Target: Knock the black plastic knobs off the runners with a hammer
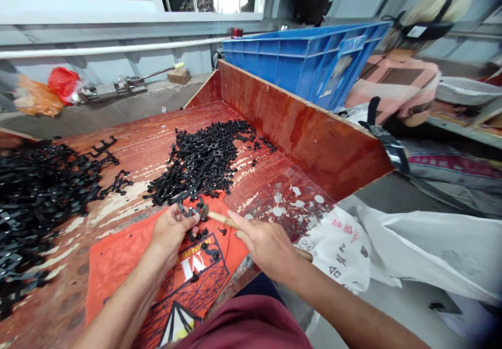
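In the head view my left hand (172,229) is closed on a small black part (191,213), its fingers pinching it over the orange cloth (129,249). My right hand (266,241) wraps round the wooden handle of a small hammer (220,218). The hammer's dark head is right by the black part, at my left fingertips; whether they touch I cannot tell. Several loose small black pieces (215,255) lie on the printed cloth below my left hand. Just beyond the hands is a heap of small black parts (204,155).
A larger pile of black linked parts (35,197) covers the table's left side. A red wooden board (306,124) walls off the right, with a blue crate (298,56) behind it. White sacks (423,244) hang at right. Another person (400,71) sits beyond the crate.
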A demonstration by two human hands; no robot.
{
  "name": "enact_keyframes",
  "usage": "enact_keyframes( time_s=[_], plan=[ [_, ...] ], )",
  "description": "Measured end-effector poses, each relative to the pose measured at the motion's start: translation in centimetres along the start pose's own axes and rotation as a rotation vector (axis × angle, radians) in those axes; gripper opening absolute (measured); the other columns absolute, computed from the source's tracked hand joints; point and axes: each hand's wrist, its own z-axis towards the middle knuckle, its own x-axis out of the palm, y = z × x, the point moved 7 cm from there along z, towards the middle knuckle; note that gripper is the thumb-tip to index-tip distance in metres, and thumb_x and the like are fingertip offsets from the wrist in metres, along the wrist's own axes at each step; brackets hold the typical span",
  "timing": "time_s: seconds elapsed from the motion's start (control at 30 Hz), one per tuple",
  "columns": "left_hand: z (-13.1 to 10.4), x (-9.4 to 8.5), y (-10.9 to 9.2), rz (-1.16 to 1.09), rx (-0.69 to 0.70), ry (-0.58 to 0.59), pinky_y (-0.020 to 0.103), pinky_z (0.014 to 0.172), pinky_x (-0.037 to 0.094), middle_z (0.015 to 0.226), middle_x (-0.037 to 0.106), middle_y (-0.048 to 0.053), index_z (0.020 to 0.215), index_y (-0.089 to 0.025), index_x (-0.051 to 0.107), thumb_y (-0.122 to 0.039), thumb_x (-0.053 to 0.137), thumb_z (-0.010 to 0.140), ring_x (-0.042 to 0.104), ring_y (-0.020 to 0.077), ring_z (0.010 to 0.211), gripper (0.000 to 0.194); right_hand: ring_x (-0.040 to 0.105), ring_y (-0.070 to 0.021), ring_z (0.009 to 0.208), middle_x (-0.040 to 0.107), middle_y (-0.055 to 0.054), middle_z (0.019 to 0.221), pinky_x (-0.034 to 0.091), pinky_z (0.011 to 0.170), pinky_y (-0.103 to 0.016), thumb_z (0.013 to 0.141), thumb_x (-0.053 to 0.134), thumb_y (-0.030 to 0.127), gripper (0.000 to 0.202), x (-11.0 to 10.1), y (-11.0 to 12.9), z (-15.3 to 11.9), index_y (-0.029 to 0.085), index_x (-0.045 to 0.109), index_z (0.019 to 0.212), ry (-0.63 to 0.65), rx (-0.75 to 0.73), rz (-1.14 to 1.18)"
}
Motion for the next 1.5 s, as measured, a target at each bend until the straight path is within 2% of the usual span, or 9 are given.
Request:
enact_keyframes(
  time_s=[0.5, 0.67, 0.87, 1.03, 1.17, 1.27, 1.33, 1.43, 1.5],
  plan=[
    [-1.0, -2.7, -1.2, -0.029, -0.067, -0.04, 0.014, 0.047, 0.043, 0.067, 0.071, 0.002, 0.084, -0.016, 0.063, -0.043, 0.088, 0.059, 0.059, 0.0094, 0.055, 0.044, 0.065, -0.0193, 0.115, 0.057, 0.0, 0.142, 0.051, 0.1, -0.034, 0.102, 0.041, 0.02, 0.052, -1.6, -1.3, 0.2, 0.034, 0.038, 0.152, -0.129, 0.083, 0.452],
    [-3.2, -3.8, -0.4, -0.11, -0.197, -0.056, 0.011, 0.04, 0.037, 0.075, 0.071, 0.004, 0.083, -0.015, 0.068, -0.04, 0.078, 0.078, 0.053, 0.007, 0.053, 0.028, 0.06, -0.0224, 0.121, 0.061, -0.003, 0.137, 0.048, 0.103, -0.038, 0.098, 0.047, 0.022, 0.05, -0.7, -1.6, -0.8, 0.028, 0.047, 0.148, -0.08, 0.146, 0.587],
    [-5.4, -2.1, 1.2, -0.489, -0.302, -0.159, 0.022, 0.06, 0.057, 0.068, 0.062, 0.002, 0.077, -0.016, 0.063, -0.023, 0.061, 0.092, 0.062, 0.0122, 0.063, 0.017, 0.058, -0.0138, 0.063, 0.065, 0.005, 0.073, 0.045, 0.06, -0.023, 0.087, 0.069, 0.025, 0.015, 1.2, 3.4, 0.7, 0.022, 0.069, 0.101, -0.022, 0.169, 0.679],
    [-7.1, -0.2, 1.6, -0.49, -0.303, -0.061, 0.022, 0.061, 0.055, 0.072, 0.062, 0.002, 0.08, -0.015, 0.067, -0.034, 0.066, 0.089, 0.059, 0.0122, 0.063, 0.021, 0.058, -0.0139, 0.074, 0.065, 0.004, 0.082, 0.043, 0.066, -0.023, 0.083, 0.073, 0.019, 0.018, 1.6, 6.5, 3.5, 0.022, 0.067, 0.1, -0.093, 0.036, 0.677],
    [-8.7, -2.3, -0.5, 0.066, -0.099, 0.06, 0.025, 0.058, 0.05, 0.068, 0.065, 0.003, 0.078, -0.018, 0.072, -0.048, 0.075, 0.076, 0.057, 0.0154, 0.06, 0.031, 0.05, -0.0116, 0.059, 0.057, 0.006, 0.065, 0.036, 0.055, -0.022, 0.084, 0.068, 0.019, 0.002, 1.6, 5.5, 4.2, 0.02, 0.068, 0.086, -0.041, 0.119, 0.684],
    [-10.0, -5.0, -5.2, 0.717, 0.38, -0.165, 0.035, 0.074, 0.054, 0.082, 0.07, 0.004, 0.08, -0.024, 0.075, -0.056, 0.074, 0.072, 0.064, 0.0246, 0.079, 0.033, 0.047, -0.0102, 0.055, 0.055, 0.006, 0.062, 0.035, 0.053, -0.021, 0.079, 0.069, 0.015, 0.007, 2.0, 5.3, 4.2, 0.018, 0.069, 0.085, 0.092, 0.162, 0.892],
    [-10.7, -4.4, -6.9, 0.919, 0.645, -0.12, 0.042, 0.094, 0.051, 0.113, 0.07, 0.005, 0.102, -0.029, 0.074, -0.053, 0.07, 0.077, 0.063, 0.0304, 0.108, 0.035, 0.048, -0.0102, 0.055, 0.056, 0.006, 0.064, 0.037, 0.053, -0.021, 0.077, 0.068, 0.014, 0.007, 2.8, 6.0, 4.1, 0.017, 0.068, 0.084, 0.217, 0.158, 1.075],
    [-10.2, -2.4, -5.5, 0.905, 0.698, 0.207, 0.036, 0.094, 0.053, 0.13, 0.066, 0.004, 0.13, -0.032, 0.06, -0.045, 0.057, 0.09, 0.064, 0.0264, 0.115, 0.043, 0.052, -0.0115, 0.059, 0.059, 0.004, 0.068, 0.04, 0.056, -0.023, 0.077, 0.066, 0.015, 0.01, 3.4, 6.7, 4.0, 0.016, 0.067, 0.086, 0.289, 0.145, 1.197],
    [-9.2, -2.5, -4.3, 0.881, 0.624, 0.219, 0.033, 0.087, 0.055, 0.124, 0.07, 0.005, 0.136, -0.03, 0.054, -0.044, 0.05, 0.094, 0.068, 0.0243, 0.108, 0.044, 0.052, -0.0116, 0.061, 0.06, 0.004, 0.072, 0.04, 0.058, -0.023, 0.08, 0.064, 0.017, 0.016, 2.8, 6.1, 3.9, 0.017, 0.068, 0.096, 0.203, 0.135, 1.124]
  ],
)
